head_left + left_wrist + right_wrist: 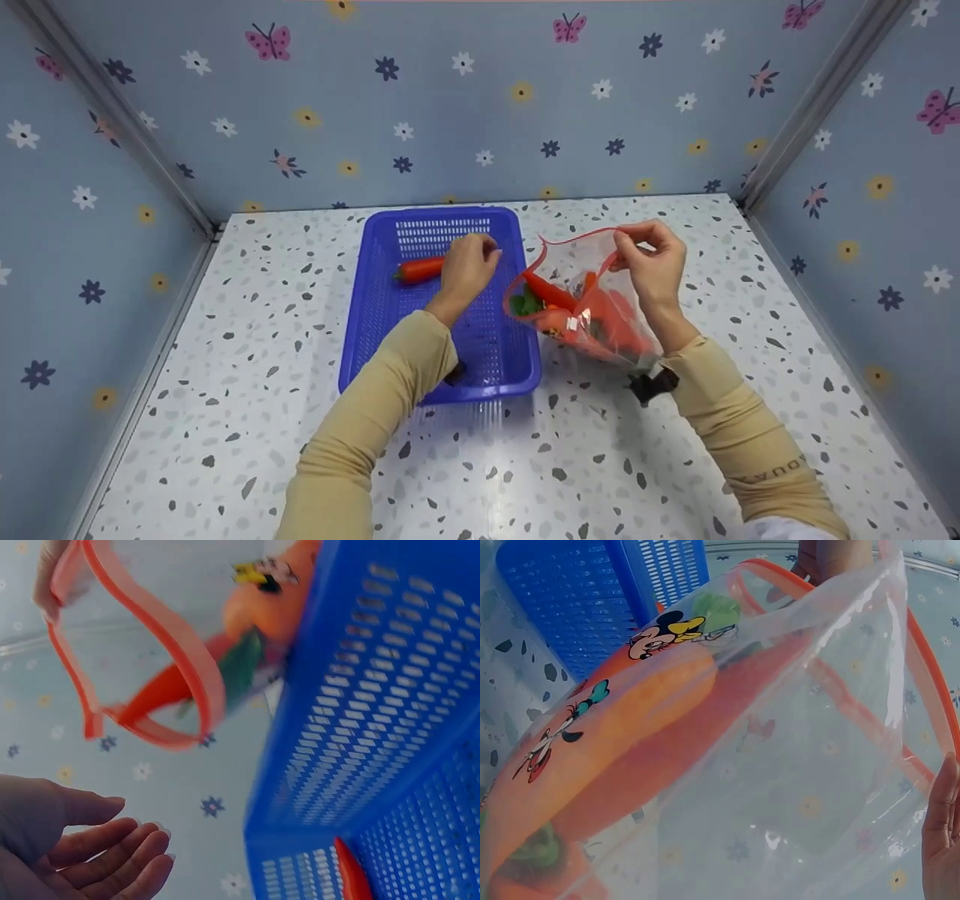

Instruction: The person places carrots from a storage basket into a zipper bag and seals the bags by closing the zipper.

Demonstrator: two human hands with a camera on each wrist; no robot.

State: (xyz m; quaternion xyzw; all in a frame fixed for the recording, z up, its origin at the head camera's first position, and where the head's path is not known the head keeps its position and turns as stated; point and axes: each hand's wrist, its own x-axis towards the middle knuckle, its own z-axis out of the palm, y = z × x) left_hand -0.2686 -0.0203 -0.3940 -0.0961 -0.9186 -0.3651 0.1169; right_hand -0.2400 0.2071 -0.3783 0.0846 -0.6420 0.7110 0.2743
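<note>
Bag (611,319) in R hand (654,266); red veg (420,270) near L hand (468,270), w/in bskt (397,319)

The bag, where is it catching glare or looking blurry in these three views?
Head: small highlights on the bag, plus a bright reflection on the table; left wrist: dim, with the bag's contents soft-edged; right wrist: white glare streaks and spots across its clear plastic.

The bag (611,322) is thin, shiny, see-through plastic. The basket (495,391) is smooth plastic too. From here the tabletop (525,465) looks slick and shiny. The sleeves (367,420) are dull cloth.
</note>
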